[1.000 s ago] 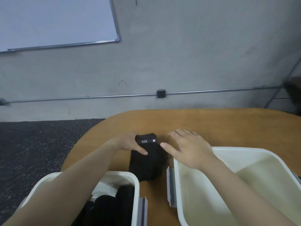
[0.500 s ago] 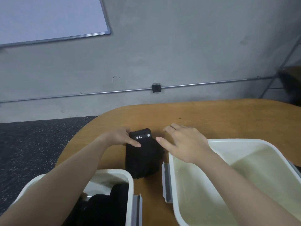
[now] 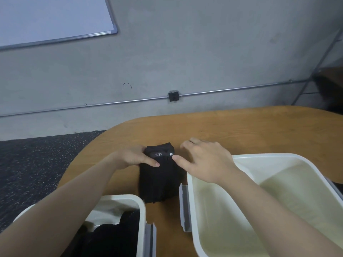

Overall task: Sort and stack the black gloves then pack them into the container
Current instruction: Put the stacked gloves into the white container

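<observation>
I take the small stack of black fabric gloves (image 3: pixel 160 175) with the white "5.11" label as my landmark. It lies flat on the rounded brown wooden tabletop (image 3: pixel 232 127), in the gap between two bins. My left hand (image 3: pixel 133 157) is on the stack's left edge near the label: the thumb lies on top and the fingers go round the far corner, so I read it as holding that edge. My right hand (image 3: pixel 202 158) sits just right of the stack with fingers relaxed and spread, only the thumb tip touching the label end; it grips nothing.

By my judgement the task is somewhere in the middle. The stack looks squared up and ready to move. The large white plastic container (image 3: pixel 263 157) just right of the stack shows nothing inside in the part I can see, so nothing seems packed yet. The smaller white plastic bin (image 3: pixel 130 198) nearer to me, at the stack's near left, has more dark gloves (image 3: pixel 115 232) in it, so sorting is probably not finished. I cannot tell how many gloves are in the stack.

Beyond the stack the tabletop is bare wood out to its curved edge. Left of it lies dark speckled flooring (image 3: pixel 37 164). Behind it stands a grey concrete wall (image 3: pixel 204 52) with a metal conduit pipe (image 3: pixel 241 89) and a small black junction box (image 3: pixel 174 95), and a whiteboard (image 3: pixel 52 17) up to the left.
</observation>
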### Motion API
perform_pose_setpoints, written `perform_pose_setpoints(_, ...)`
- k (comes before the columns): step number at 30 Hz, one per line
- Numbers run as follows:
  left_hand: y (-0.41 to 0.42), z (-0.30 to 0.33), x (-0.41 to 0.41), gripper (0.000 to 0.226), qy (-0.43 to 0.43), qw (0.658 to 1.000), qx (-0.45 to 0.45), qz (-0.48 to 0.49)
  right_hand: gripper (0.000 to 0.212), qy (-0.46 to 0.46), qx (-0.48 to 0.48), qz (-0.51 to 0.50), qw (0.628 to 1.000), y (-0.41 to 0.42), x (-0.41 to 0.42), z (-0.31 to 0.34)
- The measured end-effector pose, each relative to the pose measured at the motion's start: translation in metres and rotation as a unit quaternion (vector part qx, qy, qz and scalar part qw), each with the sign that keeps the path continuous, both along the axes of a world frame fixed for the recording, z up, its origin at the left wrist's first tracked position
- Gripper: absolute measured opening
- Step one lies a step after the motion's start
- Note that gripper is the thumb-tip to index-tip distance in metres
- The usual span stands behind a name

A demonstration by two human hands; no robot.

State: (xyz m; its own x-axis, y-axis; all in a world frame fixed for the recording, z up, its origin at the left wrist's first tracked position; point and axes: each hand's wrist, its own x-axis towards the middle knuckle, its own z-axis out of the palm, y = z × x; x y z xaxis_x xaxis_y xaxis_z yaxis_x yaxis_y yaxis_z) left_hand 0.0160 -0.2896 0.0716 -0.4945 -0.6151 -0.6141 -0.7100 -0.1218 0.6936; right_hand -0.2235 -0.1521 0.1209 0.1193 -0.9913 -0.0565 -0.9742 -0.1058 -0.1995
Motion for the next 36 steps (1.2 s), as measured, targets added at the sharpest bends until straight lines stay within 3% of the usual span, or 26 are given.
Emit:
perform_pose_setpoints(6, 0.003, 0.014, -0.005, 0.038, 0.053, 0.996, -0.063, 0.016, 0.063, -0.017, -0.009, -0.001, 1.0, 0.0, -0.001, 0.003)
perform_pose_setpoints(11, 0.012, 0.05, -0.007, 0.028, 0.118, 0.977, -0.171, 0.056, 0.086, -0.081, -0.035, -0.006, 0.996, 0.002, -0.002, 0.005)
perform_pose_setpoints(14, 0.024, 0.081, -0.009, 0.029, 0.127, 0.959, -0.242, 0.069, 0.107, -0.204, -0.052, -0.015, 0.978, 0.005, -0.004, 0.013)
perform_pose_setpoints(17, 0.042, 0.119, -0.015, 0.032, 0.135, 0.942, -0.306, 0.03, 0.126, -0.377, -0.063, -0.032, 0.923, 0.01, -0.009, 0.031)
perform_pose_setpoints(20, 0.074, 0.16, -0.029, 0.035, 0.163, 0.929, -0.333, -0.011, 0.133, -0.408, -0.097, -0.008, 0.908, 0.02, -0.01, 0.056)
perform_pose_setpoints(24, 0.119, 0.202, -0.052, 0.036, 0.161, 0.914, -0.367, -0.066, 0.116, -0.397, -0.184, 0.051, 0.898, 0.048, -0.02, 0.094)
perform_pose_setpoints(27, 0.144, 0.217, -0.068, 0.036, 0.199, 0.922, -0.321, -0.087, 0.092, -0.368, -0.206, 0.07, 0.904, 0.079, -0.04, 0.116)
perform_pose_setpoints(31, 0.171, 0.206, -0.094, 0.047, 0.227, 0.938, -0.251, -0.075, 0.076, -0.426, -0.124, 0.052, 0.895, 0.116, -0.066, 0.114)
perform_pose_setpoints(36, 0.194, 0.171, -0.121, 0.067, 0.197, 0.94, -0.221, -0.169, 0.069, -0.484, -0.029, -0.018, 0.874, 0.144, -0.092, 0.072)
